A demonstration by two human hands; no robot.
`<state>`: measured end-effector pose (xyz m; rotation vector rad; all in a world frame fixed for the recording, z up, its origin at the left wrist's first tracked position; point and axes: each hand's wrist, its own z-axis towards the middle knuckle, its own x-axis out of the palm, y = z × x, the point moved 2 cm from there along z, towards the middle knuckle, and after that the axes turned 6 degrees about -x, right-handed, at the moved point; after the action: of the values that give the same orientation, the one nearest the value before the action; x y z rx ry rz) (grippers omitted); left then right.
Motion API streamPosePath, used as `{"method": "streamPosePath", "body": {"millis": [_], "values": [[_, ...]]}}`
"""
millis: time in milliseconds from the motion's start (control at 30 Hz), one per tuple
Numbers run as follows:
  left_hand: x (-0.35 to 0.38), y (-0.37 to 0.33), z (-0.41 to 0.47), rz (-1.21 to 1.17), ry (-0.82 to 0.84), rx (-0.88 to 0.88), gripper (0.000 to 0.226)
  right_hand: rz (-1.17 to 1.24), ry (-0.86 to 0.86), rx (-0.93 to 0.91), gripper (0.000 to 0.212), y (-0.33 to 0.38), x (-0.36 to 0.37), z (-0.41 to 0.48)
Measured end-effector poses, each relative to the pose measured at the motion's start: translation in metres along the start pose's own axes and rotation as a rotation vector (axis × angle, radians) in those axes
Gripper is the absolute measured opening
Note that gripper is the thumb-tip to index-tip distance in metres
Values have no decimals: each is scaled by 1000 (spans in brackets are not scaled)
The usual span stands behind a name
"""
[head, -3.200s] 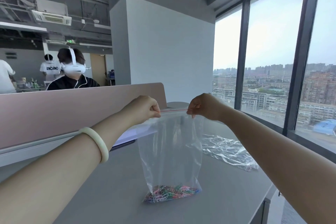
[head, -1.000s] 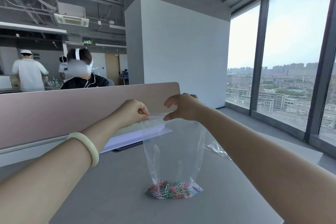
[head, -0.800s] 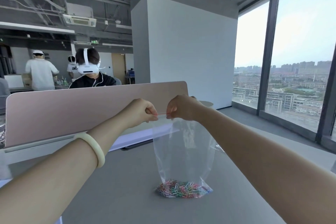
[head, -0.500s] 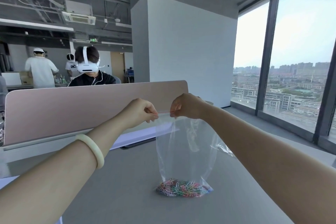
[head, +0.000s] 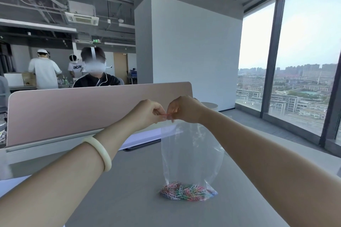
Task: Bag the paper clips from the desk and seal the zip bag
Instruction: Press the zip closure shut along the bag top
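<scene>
A clear zip bag (head: 190, 155) stands upright on the grey desk (head: 129, 199), held up by its top edge. A pile of coloured paper clips (head: 186, 191) lies at its bottom. My left hand (head: 149, 111) pinches the red zip strip (head: 166, 115) at the bag's top left. My right hand (head: 184, 108) pinches the same strip just to the right, its fingertips almost touching those of the left. Only a short bit of the red strip shows between them.
A pink divider panel (head: 73, 110) runs along the desk's far edge, with a person seated behind it. White paper (head: 147, 134) and a dark flat object lie under the divider. Tall windows (head: 304, 61) stand to the right.
My right hand has slid left along the zip strip, from the bag's right corner to right beside my left hand. The bag stays upright with the clips at the bottom.
</scene>
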<state>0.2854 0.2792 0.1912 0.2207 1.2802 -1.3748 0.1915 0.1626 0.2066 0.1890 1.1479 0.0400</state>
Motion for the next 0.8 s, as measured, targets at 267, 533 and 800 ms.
{"method": "streamPosePath", "body": {"millis": [267, 533, 800], "values": [[2, -5, 2, 15, -8, 20, 7, 84, 16, 74, 11, -5, -3, -3], [5, -11, 0, 48, -4, 44, 9, 67, -5, 83, 9, -4, -5, -9], [4, -12, 3, 56, -23, 36, 8, 64, 4, 126, 9, -11, -12, -17]]}}
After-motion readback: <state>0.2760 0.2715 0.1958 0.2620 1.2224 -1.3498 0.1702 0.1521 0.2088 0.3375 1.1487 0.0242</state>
